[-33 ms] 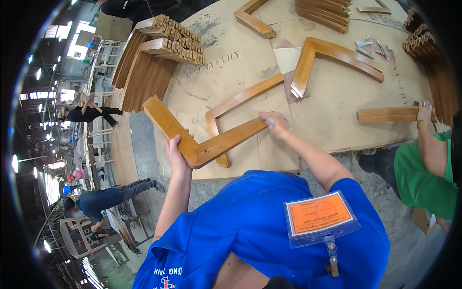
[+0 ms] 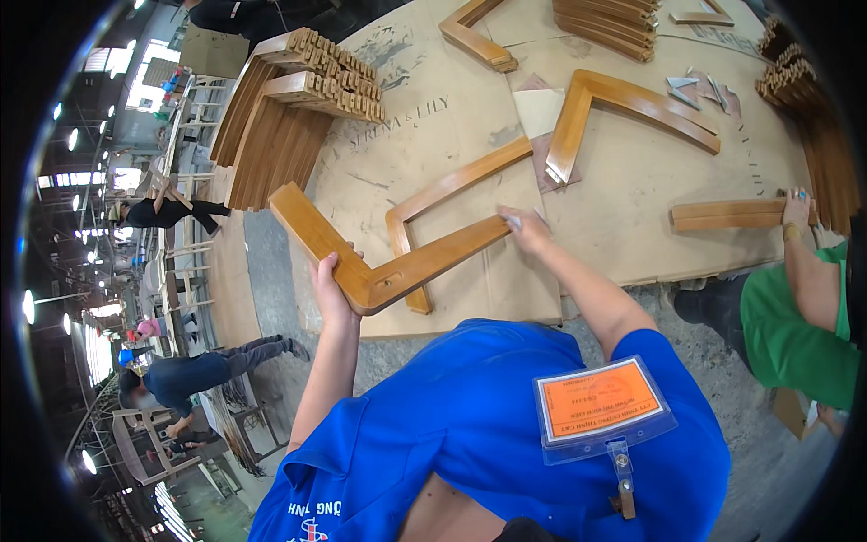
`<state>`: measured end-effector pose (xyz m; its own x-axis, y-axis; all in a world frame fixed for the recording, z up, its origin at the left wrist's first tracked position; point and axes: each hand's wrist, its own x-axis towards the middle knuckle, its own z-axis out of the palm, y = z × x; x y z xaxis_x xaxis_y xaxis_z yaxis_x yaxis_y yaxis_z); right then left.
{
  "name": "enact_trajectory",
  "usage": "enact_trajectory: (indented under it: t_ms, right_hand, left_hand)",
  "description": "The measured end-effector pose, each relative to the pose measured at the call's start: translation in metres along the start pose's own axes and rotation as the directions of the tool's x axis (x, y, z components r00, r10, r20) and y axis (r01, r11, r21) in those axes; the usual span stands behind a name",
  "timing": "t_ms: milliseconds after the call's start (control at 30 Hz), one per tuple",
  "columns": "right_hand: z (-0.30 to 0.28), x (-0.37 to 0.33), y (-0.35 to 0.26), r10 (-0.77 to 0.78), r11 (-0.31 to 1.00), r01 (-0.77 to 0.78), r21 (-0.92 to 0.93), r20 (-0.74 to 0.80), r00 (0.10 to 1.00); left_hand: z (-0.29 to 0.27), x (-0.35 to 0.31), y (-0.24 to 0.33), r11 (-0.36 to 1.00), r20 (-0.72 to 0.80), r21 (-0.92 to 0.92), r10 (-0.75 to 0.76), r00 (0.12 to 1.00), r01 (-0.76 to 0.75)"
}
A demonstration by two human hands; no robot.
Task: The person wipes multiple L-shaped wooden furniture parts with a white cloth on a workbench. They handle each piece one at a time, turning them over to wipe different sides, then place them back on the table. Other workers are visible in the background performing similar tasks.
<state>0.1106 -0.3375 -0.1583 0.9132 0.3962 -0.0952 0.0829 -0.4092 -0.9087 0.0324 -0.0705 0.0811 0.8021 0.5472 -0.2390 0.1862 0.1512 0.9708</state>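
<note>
My left hand [image 2: 334, 287] is closed around the corner part of an L-shaped wooden frame piece [image 2: 438, 255], held tilted above the table. It has a glossy orange-brown finish and a slot-shaped recess near its bend. At the tip of its right arm, my right hand [image 2: 527, 232] is closed, with something small and pale under the fingers; its kind is too blurred to make out. Beneath the held piece lies another angled wooden piece [image 2: 461, 176], partly hidden by it.
The table [image 2: 614, 244] is covered in cardboard. A stack of wooden pieces [image 2: 280, 135] stands at the left, more stacks [image 2: 605, 27] at the back. Two nested angled pieces [image 2: 623, 90] lie beside brown sheets [image 2: 555, 163]. A green-clad co-worker's hand [image 2: 797, 210] touches wooden bars [image 2: 727, 215].
My right hand has slid a little to the right, out to the end of the frame piece's arm. My left hand and the piece have barely moved.
</note>
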Motion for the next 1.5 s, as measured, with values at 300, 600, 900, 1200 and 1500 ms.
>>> enact_trajectory:
  t_ms: [300,600,900,1200,1500]
  right_hand:
    - [0.036,-0.022,0.002,-0.324,0.945,0.318,-0.072,-0.100,0.941]
    - [0.013,-0.011,-0.018,-0.165,0.986,0.164,-0.034,-0.043,0.985]
    - [0.005,-0.024,-0.006,-0.240,0.971,0.238,-0.038,-0.102,0.965]
    - [0.049,-0.035,-0.036,-0.438,0.897,0.443,-0.008,-0.167,0.884]
    - [-0.015,0.003,-0.050,-0.120,0.993,0.120,-0.012,-0.196,0.973]
  left_hand:
    - [0.000,0.018,0.000,1.000,0.059,0.009,0.018,0.998,-0.019]
    - [0.002,0.032,0.004,1.000,0.052,0.003,-0.013,0.999,0.012]
    - [0.007,0.040,0.009,0.999,0.118,0.038,0.027,0.993,-0.031]
    - [0.017,0.044,0.013,0.999,0.136,0.040,0.027,0.990,-0.033]
    - [0.028,0.051,0.019,0.997,0.325,0.024,0.057,0.944,-0.069]
